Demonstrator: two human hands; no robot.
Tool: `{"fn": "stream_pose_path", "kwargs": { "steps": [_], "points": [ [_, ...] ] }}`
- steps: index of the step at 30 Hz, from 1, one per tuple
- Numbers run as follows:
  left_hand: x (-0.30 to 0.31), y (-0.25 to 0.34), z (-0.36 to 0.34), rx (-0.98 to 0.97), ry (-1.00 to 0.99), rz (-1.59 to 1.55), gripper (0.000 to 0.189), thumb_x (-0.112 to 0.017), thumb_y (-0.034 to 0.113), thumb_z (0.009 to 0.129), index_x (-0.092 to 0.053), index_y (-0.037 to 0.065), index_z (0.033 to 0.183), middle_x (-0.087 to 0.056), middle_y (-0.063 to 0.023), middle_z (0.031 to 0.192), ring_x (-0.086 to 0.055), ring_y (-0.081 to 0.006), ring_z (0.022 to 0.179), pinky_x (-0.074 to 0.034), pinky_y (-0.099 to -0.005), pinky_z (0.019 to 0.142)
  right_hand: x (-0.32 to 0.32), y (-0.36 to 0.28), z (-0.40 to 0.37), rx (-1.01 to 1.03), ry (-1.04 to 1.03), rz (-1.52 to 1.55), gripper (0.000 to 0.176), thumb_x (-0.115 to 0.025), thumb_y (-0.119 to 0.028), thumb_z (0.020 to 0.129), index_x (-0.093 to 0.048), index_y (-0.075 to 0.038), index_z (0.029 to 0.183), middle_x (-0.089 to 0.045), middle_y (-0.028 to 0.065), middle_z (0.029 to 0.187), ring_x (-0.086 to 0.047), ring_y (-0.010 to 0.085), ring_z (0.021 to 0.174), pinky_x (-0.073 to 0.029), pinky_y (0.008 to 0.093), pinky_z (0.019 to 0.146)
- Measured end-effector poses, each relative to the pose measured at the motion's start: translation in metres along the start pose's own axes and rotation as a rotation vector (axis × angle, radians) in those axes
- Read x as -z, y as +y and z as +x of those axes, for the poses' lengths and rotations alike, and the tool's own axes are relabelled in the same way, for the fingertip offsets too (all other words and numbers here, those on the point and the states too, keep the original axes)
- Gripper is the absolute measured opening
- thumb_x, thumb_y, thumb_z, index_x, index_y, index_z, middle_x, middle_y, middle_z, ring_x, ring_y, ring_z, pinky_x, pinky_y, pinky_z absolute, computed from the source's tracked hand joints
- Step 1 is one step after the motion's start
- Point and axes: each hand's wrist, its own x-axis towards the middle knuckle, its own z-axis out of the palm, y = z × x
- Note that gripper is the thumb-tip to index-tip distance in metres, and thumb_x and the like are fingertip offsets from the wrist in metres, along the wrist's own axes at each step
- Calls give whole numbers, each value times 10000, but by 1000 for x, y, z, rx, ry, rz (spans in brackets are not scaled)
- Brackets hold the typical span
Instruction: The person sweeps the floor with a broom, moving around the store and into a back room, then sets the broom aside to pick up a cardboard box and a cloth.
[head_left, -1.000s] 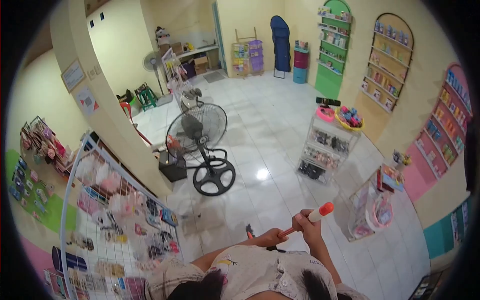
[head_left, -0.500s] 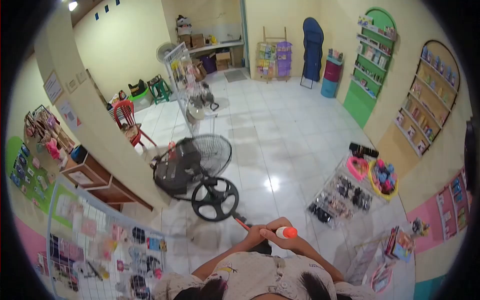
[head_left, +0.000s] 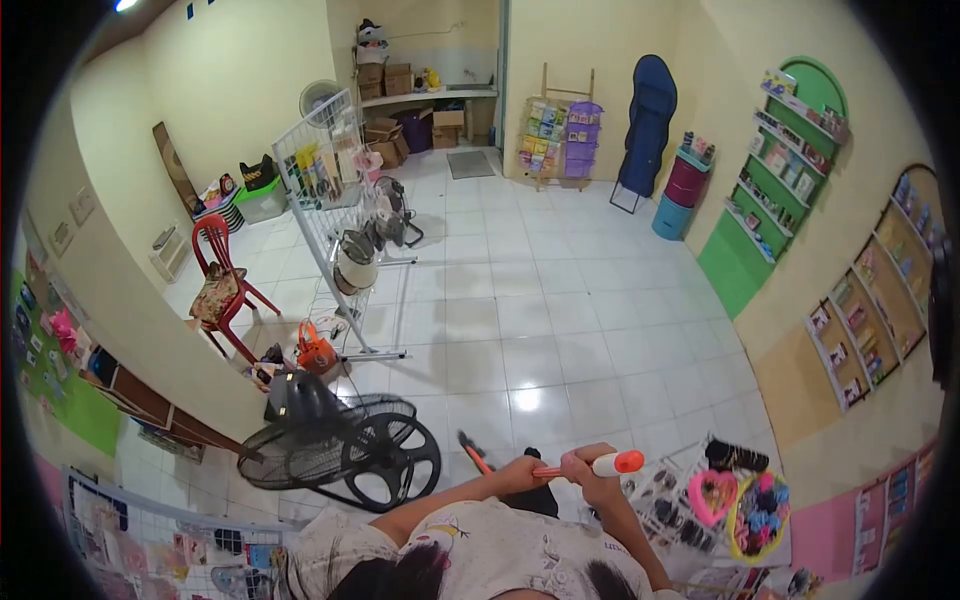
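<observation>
Both of my hands are in front of my chest, closed around a slim orange pole (head_left: 547, 472) with a white grip and a rounded orange end cap. My left hand (head_left: 520, 475) wraps the pole lower down. My right hand (head_left: 590, 472) grips it just below the white part, and the cap sticks out to the right. Beyond my left hand the pole runs down and away to a dark, blurred tip near the floor. Left of that tip stands a black pedestal fan (head_left: 340, 450) with a round, spoked base.
A white wire rack (head_left: 330, 200) with hanging goods and a red chair (head_left: 217, 280) stand ahead left. An orange bag (head_left: 316, 348) is on the floor by the rack. At right, hair accessories lie beside a yellow basket (head_left: 742, 515). A folded blue lounger (head_left: 648, 130) leans at the back wall.
My view has moved forward and turned; the fan and wire rack now appear further left, the accessories lower. My hands and the pole have shifted right, the pole lying flatter between them.
</observation>
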Motion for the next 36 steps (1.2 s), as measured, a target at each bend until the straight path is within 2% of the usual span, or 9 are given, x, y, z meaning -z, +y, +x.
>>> {"fn": "stream_pose_path", "kwargs": {
  "steps": [7,12,13,15,20,21,27,30,36],
  "points": [
    [160,-29,197,-118,309,76,162,-630,196,799,-636,35,788,-591,-130,641,-525,-173,571,-432,-339,573,70,30,238,132,-132,28,377,-506,-56,811,-354,-20,467,-368,-15,456,-299,61,429,-233,252,406],
    [253,-29,263,-19,461,40,170,-633,200,797,-641,32,823,-629,-135,719,-557,-165,639,-452,-322,622,77,47,380,195,-353,-43,390,-562,-88,824,-393,11,487,-354,14,433,-308,81,417,-251,278,393],
    [268,-56,280,-186,472,78,184,-619,203,801,-641,25,845,-647,-133,754,-564,-154,677,-459,-314,652,71,46,405,236,-376,6,420,-598,-140,837,-414,17,494,-337,39,430,-293,100,418,-255,293,396],
    [292,-91,302,-77,554,36,194,-613,203,802,-640,14,841,-640,-111,742,-553,-138,693,-454,-306,660,62,41,454,210,-489,33,428,-608,-158,841,-419,13,497,-323,49,438,-281,108,423,-252,295,400],
    [397,-61,336,83,659,-73,182,-520,115,823,-634,-26,818,-568,-18,737,-504,-97,742,-433,-278,674,48,91,585,174,-649,53,437,-604,-175,851,-401,3,507,-292,63,452,-250,130,428,-241,306,404],
    [423,-46,344,158,588,-69,183,-495,85,836,-615,-48,798,-553,-11,735,-502,-112,721,-424,-258,668,51,93,615,105,-707,21,383,-598,-186,854,-502,17,543,-409,83,459,-330,121,428,-293,290,416],
    [553,-185,476,45,578,-522,169,-522,146,872,-607,4,841,-600,-39,735,-593,-159,742,-502,-296,697,44,96,785,-68,-596,-53,284,-597,-209,845,-648,10,671,-600,83,574,-487,104,503,-388,257,481],
    [615,-192,531,-38,534,-173,182,-539,219,886,-628,65,849,-616,-54,737,-587,-166,711,-486,-284,647,51,107,860,-29,-516,-117,290,-601,-206,838,-628,10,646,-576,62,557,-485,106,500,-379,254,474],
    [717,-154,615,-114,552,-174,193,-578,231,854,-609,43,822,-615,-115,717,-547,-194,643,-442,-312,614,67,155,980,95,-421,-115,367,-577,-191,844,-496,1,542,-467,33,487,-413,109,454,-320,262,430]
  ]
}}
